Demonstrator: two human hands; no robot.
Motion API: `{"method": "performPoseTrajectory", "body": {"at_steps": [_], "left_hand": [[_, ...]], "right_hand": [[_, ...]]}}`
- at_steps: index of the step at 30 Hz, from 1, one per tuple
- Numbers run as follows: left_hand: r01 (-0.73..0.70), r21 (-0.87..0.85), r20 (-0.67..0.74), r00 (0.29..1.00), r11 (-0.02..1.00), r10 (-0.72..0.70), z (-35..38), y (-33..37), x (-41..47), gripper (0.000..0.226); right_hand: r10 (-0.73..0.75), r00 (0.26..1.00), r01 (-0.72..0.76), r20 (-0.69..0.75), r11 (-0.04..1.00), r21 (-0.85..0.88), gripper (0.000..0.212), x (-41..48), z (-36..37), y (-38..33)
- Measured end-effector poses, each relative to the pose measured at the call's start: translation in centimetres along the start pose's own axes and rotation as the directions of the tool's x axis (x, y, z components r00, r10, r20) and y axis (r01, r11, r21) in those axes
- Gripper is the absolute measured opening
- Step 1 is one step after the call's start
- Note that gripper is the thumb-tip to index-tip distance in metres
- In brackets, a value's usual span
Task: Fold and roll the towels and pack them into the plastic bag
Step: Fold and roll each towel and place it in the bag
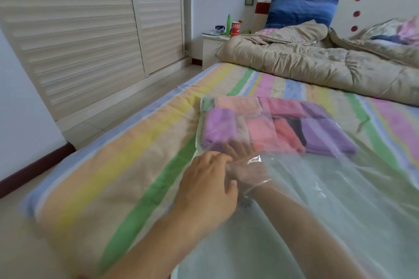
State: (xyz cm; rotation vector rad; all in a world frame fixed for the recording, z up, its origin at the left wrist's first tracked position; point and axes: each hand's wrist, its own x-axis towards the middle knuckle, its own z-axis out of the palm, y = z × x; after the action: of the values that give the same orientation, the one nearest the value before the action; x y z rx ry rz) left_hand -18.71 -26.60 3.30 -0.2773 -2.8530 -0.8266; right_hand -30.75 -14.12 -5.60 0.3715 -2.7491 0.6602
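The towels [272, 129] lie rolled in two rows at the closed far end of the bag [328, 199], in the centre of the frame. The rows run left to right and each roll's long axis points away from the person. The bag lies flat on the bed [113, 165], its length running back to the lower right of the frame, where its mouth seems to be.

The right hand [247, 167] is the nearer one. It is inside the bag, seen through the film, and the towels lie straight ahead of its fingers [235, 146]. These are stretched out and slightly spread, reaching the near ends of the purple and pink rolls at the left of the near row. They hold nothing, though blur hides whether they press or only touch.

The left hand [204, 188] is outside, at the bag's left edge. Its fingers [217, 157] lie loosely extended on the film over the right hand, thumb apart. It appears to steady the film rather than pinch it.
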Motion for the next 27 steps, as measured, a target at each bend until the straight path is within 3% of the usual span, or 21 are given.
{"method": "performPoseTrajectory", "body": {"at_steps": [2,3,4,5,6,7,8,9,10,11,12,13,14,15,17,18,20,22,24,25,27], "left_hand": [[-0.105,-0.074,0.057,0.992,0.992,0.11,-0.3,3.5,-0.7,0.041],[-0.136,-0.131,0.097,0.984,0.982,0.149,-0.3,5.1,-0.9,0.039],[-0.16,-0.195,0.146,0.971,0.968,0.19,-0.1,6.9,-1.2,0.037],[-0.188,-0.259,0.198,0.95,0.947,0.243,0.2,9.1,-1.7,0.035],[-0.217,-0.306,0.244,0.923,0.927,0.297,0.8,11.4,-2.2,0.032],[-0.248,-0.335,0.287,0.892,0.909,0.35,1.7,13.5,-2.9,0.031],[-0.278,-0.354,0.331,0.856,0.893,0.397,2.8,15.6,-3.6,0.03],[-0.304,-0.369,0.368,0.82,0.878,0.438,4.1,17.6,-4.3,0.03],[-0.313,-0.381,0.41,0.786,0.87,0.462,5.5,19.3,-5.0,0.029],[-0.313,-0.39,0.455,0.752,0.866,0.476,6.9,21.0,-5.7,0.028],[-0.311,-0.382,0.504,0.719,0.87,0.478,8.4,22.4,-6.5,0.027],[-0.334,-0.33,0.555,0.688,0.883,0.467,9.9,23.8,-7.1,0.026],[-0.396,-0.206,0.611,0.663,0.895,0.434,11.2,25.3,-7.8,0.025],[-0.484,-0.021,0.671,0.642,0.875,0.371,12.2,26.7,-8.6,0.025],[-0.628,0.309,0.76,0.614,0.714,0.211,14.0,29.1,-10.0,0.027],[-0.662,0.386,0.781,0.606,0.643,0.154,14.6,30.3,-10.6,0.028],[-0.66,0.448,0.765,0.632,0.603,0.124,15.7,32.1,-11.1,0.028],[-0.622,0.42,0.655,0.712,0.661,0.254,16.7,33.4,-11.6,0.021],[-0.603,0.271,0.442,0.77,0.75,0.46,17.6,34.3,-12.4,0.014],[-0.632,0.152,0.33,0.757,0.76,0.563,18.1,34.7,-13.0,0.014],[-0.73,-0.1,0.192,0.653,0.676,0.733,19.6,35.1,-13.8,0.024]], "right_hand": [[0.025,0.992,-0.043,-0.125,0.989,-0.143,0.039,-6.6,-1.5,1.6],[0.043,0.998,-0.054,-0.056,0.973,-0.222,0.043,-8.8,-2.3,2.0],[0.12,0.968,-0.077,0.221,0.978,-0.193,0.051,-10.7,-2.8,1.7],[0.115,0.914,-0.028,0.389,0.975,-0.221,0.059,-12.8,-3.9,1.9],[0.205,0.818,0.079,0.537,0.886,-0.458,0.061,-14.5,-6.7,1.8],[0.463,0.677,0.201,0.572,0.632,-0.749,0.04,-17.0,-11.2,1.2],[0.562,0.594,0.27,0.575,0.534,-0.801,0.019,-18.4,-15.4,1.7],[0.474,0.612,0.289,0.633,0.611,-0.737,0.02,-21.3,-18.1,3.5],[0.282,0.743,0.15,0.607,0.814,-0.562,0.027,-25.4,-18.7,5.4],[0.295,0.829,-0.114,0.475,0.921,-0.372,0.028,-28.6,-21.2,5.1],[0.369,0.797,-0.311,0.478,0.929,-0.199,0.025,-30.3,-23.9,5.8],[0.334,0.819,-0.364,0.467,0.931,-0.026,0.024,-32.5,-26.2,7.3],[0.306,0.846,-0.345,0.437,0.939,0.01,0.021,-34.4,-27.8,8.9],[0.307,0.866,-0.324,0.395,0.946,-0.024,0.015,-35.6,-29.0,10.6],[0.315,0.913,-0.301,0.261,0.949,-0.09,0.007,-37.6,-31.1,13.9],[0.329,0.922,-0.299,0.205,0.941,-0.16,0.005,-38.7,-32.1,15.6],[0.362,0.918,-0.302,0.159,0.902,-0.31,0.009,-40.8,-33.7,18.5],[0.354,0.92,-0.275,0.171,0.89,-0.363,0.022,-42.7,-34.7,20.8],[0.305,0.932,-0.224,0.196,0.909,-0.351,0.034,-43.8,-35.2,21.9],[0.264,0.942,-0.182,0.206,0.919,-0.349,0.037,-44.2,-35.3,22.3],[0.188,0.957,-0.104,0.22,0.932,-0.348,0.036,-44.6,-35.4,23.0]]}}
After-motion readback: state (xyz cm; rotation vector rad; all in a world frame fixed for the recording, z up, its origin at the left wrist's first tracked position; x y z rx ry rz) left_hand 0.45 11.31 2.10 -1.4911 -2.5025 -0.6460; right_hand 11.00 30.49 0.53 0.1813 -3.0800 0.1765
